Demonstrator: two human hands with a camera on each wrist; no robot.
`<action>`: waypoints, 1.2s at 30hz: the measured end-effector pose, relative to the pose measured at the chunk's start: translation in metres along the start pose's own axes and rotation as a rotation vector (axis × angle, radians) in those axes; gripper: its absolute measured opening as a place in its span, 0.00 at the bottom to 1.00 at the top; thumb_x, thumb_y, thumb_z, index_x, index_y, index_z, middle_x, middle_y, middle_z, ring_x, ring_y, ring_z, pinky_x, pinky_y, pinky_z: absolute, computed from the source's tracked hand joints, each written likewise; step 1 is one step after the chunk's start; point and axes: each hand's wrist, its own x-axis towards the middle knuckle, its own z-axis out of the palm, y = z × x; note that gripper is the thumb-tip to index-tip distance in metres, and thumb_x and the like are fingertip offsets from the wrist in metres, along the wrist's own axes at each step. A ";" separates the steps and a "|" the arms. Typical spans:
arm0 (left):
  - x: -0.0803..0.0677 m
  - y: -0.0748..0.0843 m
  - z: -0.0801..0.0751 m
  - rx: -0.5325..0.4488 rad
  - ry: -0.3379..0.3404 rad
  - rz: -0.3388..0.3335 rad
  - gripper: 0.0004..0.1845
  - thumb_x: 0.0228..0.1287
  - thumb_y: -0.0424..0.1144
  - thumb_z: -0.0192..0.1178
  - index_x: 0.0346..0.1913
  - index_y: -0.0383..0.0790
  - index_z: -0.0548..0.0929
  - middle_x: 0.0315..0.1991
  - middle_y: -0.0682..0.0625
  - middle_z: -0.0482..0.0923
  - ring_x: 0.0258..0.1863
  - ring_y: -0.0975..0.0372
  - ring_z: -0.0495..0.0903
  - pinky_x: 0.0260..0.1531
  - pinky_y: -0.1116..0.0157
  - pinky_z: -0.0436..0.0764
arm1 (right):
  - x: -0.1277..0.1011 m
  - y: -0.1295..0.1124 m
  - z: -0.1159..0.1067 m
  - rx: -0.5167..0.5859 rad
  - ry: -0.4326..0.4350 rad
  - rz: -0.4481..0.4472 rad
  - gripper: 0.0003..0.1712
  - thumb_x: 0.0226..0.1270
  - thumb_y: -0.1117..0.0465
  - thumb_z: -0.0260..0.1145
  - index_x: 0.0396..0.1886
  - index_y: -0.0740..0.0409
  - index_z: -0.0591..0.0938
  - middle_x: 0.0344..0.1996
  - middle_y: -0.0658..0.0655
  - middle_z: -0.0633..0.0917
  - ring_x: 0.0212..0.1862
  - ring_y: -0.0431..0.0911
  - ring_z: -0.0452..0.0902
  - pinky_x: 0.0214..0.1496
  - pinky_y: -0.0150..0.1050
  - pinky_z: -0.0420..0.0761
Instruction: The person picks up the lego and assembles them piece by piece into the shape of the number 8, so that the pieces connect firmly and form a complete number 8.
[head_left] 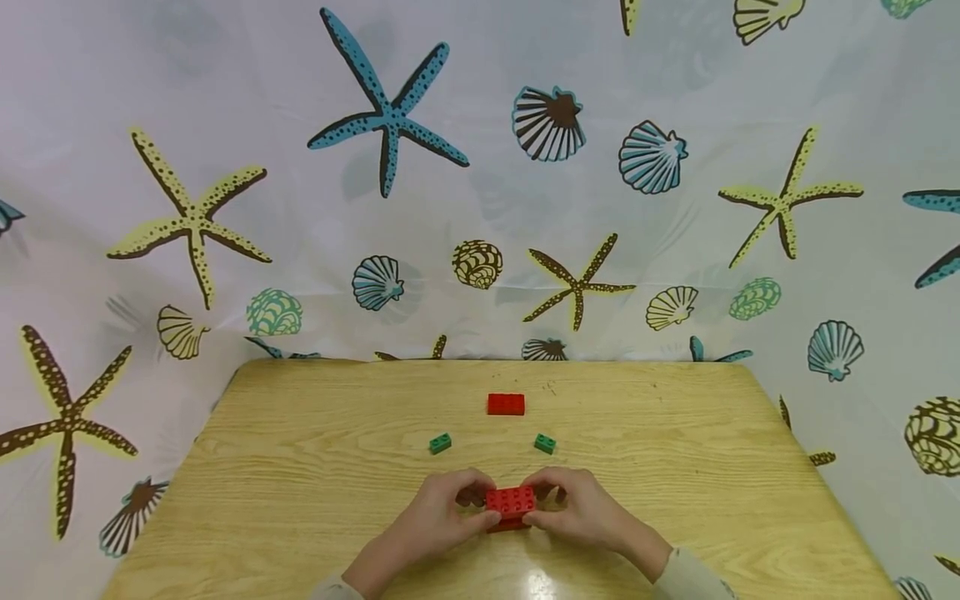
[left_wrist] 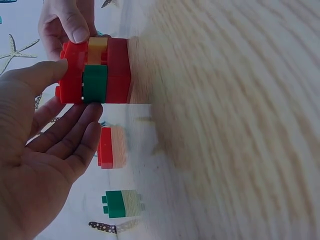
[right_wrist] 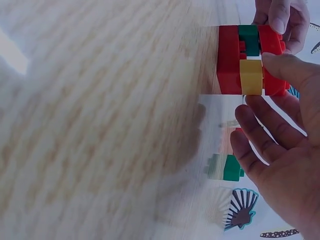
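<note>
Hands (head_left: pixel 442 510) (head_left: pixel 573 507) part-curled, both pinching top red brick (head_left: pixel 510 501) w/ grn brick (left_wrist: pixel 95 84), yel brick (right_wrist: pixel 251 77) under.

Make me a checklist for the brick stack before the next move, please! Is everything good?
1. Left hand holding the top red brick: ok, it grips one end.
2. Right hand holding it too: ok, it grips the other end.
3. Middle layer filled at both ends: ok, the stacked green brick and yellow brick sit between the two stacked reds.
4. Bottom red brick flat on the table: ok, it looks level.
5. Top brick pressed all the way down: cannot tell, the join is too fine to see.
6. Loose bricks clear of the hands: ok, the loose red brick and two loose green bricks lie apart.
</note>
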 end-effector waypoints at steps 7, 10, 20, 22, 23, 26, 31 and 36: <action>0.001 -0.001 0.001 0.000 0.005 0.002 0.14 0.68 0.46 0.73 0.50 0.43 0.86 0.43 0.53 0.88 0.43 0.60 0.88 0.46 0.61 0.88 | 0.000 0.000 -0.001 -0.005 -0.002 0.002 0.17 0.69 0.52 0.76 0.54 0.48 0.87 0.44 0.47 0.90 0.46 0.47 0.85 0.47 0.38 0.83; 0.001 -0.002 0.000 -0.007 0.007 0.006 0.14 0.68 0.46 0.73 0.50 0.43 0.86 0.43 0.52 0.88 0.42 0.61 0.88 0.46 0.61 0.88 | 0.001 0.000 -0.001 -0.011 -0.003 0.007 0.17 0.69 0.52 0.76 0.54 0.48 0.87 0.44 0.46 0.90 0.46 0.46 0.85 0.46 0.38 0.83; -0.001 -0.003 0.000 -0.032 0.005 0.025 0.12 0.69 0.45 0.73 0.48 0.43 0.87 0.43 0.51 0.89 0.43 0.59 0.89 0.45 0.61 0.88 | 0.001 0.001 -0.001 -0.022 -0.011 0.009 0.17 0.69 0.51 0.76 0.55 0.49 0.87 0.46 0.47 0.90 0.47 0.46 0.85 0.46 0.37 0.83; -0.001 -0.004 0.000 -0.033 0.006 0.034 0.11 0.69 0.45 0.73 0.47 0.43 0.87 0.43 0.50 0.89 0.43 0.58 0.89 0.45 0.61 0.88 | 0.001 0.001 -0.001 -0.024 -0.010 0.006 0.18 0.69 0.51 0.76 0.55 0.49 0.87 0.46 0.47 0.90 0.47 0.46 0.85 0.46 0.37 0.83; -0.001 -0.005 0.000 -0.035 0.006 0.037 0.11 0.69 0.45 0.73 0.46 0.44 0.87 0.42 0.50 0.89 0.43 0.58 0.89 0.45 0.61 0.88 | 0.001 0.001 -0.001 -0.024 -0.010 0.004 0.18 0.69 0.51 0.76 0.55 0.49 0.87 0.47 0.48 0.90 0.47 0.46 0.85 0.46 0.37 0.83; -0.001 -0.007 0.001 -0.037 0.002 0.036 0.10 0.69 0.46 0.73 0.45 0.44 0.87 0.42 0.51 0.89 0.43 0.57 0.89 0.45 0.62 0.88 | 0.001 0.002 0.000 -0.027 -0.007 -0.006 0.18 0.69 0.52 0.76 0.55 0.51 0.87 0.47 0.49 0.90 0.46 0.46 0.85 0.46 0.37 0.83; -0.002 -0.010 0.003 -0.046 0.014 0.040 0.10 0.68 0.45 0.73 0.45 0.45 0.86 0.42 0.52 0.88 0.42 0.57 0.88 0.45 0.62 0.88 | 0.001 0.003 0.001 -0.025 0.004 -0.021 0.18 0.69 0.53 0.76 0.55 0.51 0.87 0.46 0.50 0.90 0.45 0.46 0.86 0.45 0.37 0.83; -0.002 -0.012 0.003 -0.054 0.024 0.057 0.10 0.68 0.44 0.74 0.45 0.45 0.86 0.41 0.52 0.88 0.42 0.57 0.88 0.45 0.63 0.87 | 0.001 0.004 0.001 -0.021 0.009 -0.026 0.18 0.69 0.53 0.76 0.55 0.51 0.87 0.45 0.49 0.90 0.44 0.46 0.86 0.45 0.38 0.83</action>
